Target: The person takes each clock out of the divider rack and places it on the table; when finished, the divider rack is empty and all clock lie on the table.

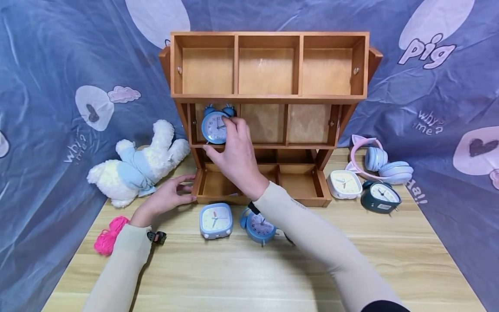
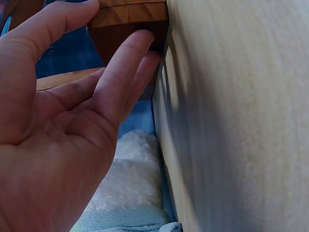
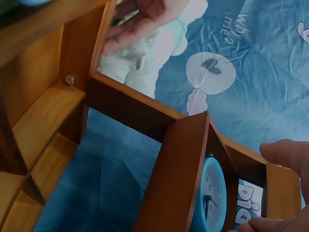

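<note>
A blue twin-bell alarm clock (image 1: 212,128) stands upright in the left compartment of the middle tier of a wooden shelf (image 1: 269,99). My right hand (image 1: 239,158) is in front of it, with the index fingertip overlapping the dial in the head view. In the right wrist view, thumb and finger are spread apart beside the clock (image 3: 211,195). My left hand (image 1: 166,197) rests against the left end of the bottom tier. Its thumb and loosely extended fingers touch the wooden corner (image 2: 128,24) in the left wrist view.
In front of the shelf stand a square blue clock (image 1: 216,221) and another blue twin-bell clock (image 1: 260,227), partly behind my right arm. A white clock (image 1: 345,184), dark green clock (image 1: 380,197) and headphones (image 1: 395,171) lie right. A plush toy (image 1: 134,171) and pink yarn (image 1: 111,236) lie left.
</note>
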The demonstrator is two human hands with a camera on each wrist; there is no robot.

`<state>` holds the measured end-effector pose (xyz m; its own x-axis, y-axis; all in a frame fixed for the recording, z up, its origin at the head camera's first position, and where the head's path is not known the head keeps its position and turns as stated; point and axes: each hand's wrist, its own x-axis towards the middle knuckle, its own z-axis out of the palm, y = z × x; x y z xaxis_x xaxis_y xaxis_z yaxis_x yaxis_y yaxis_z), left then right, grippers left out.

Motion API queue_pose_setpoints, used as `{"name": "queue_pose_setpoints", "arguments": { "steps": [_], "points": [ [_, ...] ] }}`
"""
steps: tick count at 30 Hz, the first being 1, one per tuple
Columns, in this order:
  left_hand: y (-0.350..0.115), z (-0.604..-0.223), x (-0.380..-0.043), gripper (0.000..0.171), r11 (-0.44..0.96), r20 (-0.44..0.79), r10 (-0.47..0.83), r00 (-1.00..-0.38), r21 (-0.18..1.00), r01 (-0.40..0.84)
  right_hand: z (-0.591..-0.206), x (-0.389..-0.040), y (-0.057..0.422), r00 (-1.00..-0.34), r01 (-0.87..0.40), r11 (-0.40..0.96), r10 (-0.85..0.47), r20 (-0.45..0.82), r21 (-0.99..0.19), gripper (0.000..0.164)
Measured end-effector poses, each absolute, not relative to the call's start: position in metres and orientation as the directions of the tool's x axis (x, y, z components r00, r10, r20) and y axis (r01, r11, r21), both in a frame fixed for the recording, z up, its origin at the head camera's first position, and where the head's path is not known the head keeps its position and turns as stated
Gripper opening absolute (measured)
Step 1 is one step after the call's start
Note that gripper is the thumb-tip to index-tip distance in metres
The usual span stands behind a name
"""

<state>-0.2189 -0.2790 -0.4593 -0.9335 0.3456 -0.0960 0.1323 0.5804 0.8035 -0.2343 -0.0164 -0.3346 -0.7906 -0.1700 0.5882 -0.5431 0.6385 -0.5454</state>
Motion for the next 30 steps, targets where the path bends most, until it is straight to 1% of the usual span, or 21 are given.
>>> {"name": "queue_pose_setpoints", "arguments": {
  "steps": [3, 7, 9, 11, 14, 21, 30],
  "points": [
    [-0.280, -0.460, -0.218, 0.077, 0.582, -0.098, 0.344, -0.934, 0.803, 0.131, -0.335, -0.243, -0.029, -0.733, -0.548, 0.713, -0.159, 0.661, -0.437, 0.085],
    [-0.280, -0.461, -0.220, 0.077, 0.583, -0.099, 0.341, -0.935, 0.802, 0.128, -0.337, -0.254, -0.044, -0.658, -0.514, 0.806, -0.151, 0.738, -0.294, 0.085],
    [-0.280, -0.461, -0.220, 0.077, 0.581, -0.099, 0.342, -0.935, 0.804, 0.127, -0.339, -0.259, -0.049, -0.631, -0.489, 0.840, -0.154, 0.761, -0.236, 0.085],
    [-0.280, -0.462, -0.221, 0.077, 0.579, -0.099, 0.343, -0.934, 0.805, 0.128, -0.341, -0.262, -0.052, -0.618, -0.467, 0.861, -0.156, 0.770, -0.200, 0.086],
    [-0.279, -0.462, -0.220, 0.077, 0.575, -0.095, 0.350, -0.932, 0.807, 0.134, -0.345, -0.267, -0.054, -0.617, -0.448, 0.875, -0.153, 0.772, -0.184, 0.087],
    [-0.279, -0.462, -0.219, 0.076, 0.573, -0.096, 0.350, -0.932, 0.809, 0.132, -0.350, -0.275, -0.057, -0.620, -0.444, 0.871, -0.130, 0.774, -0.209, 0.092],
    [-0.279, -0.460, -0.219, 0.077, 0.573, -0.084, 0.350, -0.933, 0.807, 0.143, -0.350, -0.275, -0.060, -0.641, -0.418, 0.887, -0.133, 0.756, -0.198, 0.087]
  ]
}}
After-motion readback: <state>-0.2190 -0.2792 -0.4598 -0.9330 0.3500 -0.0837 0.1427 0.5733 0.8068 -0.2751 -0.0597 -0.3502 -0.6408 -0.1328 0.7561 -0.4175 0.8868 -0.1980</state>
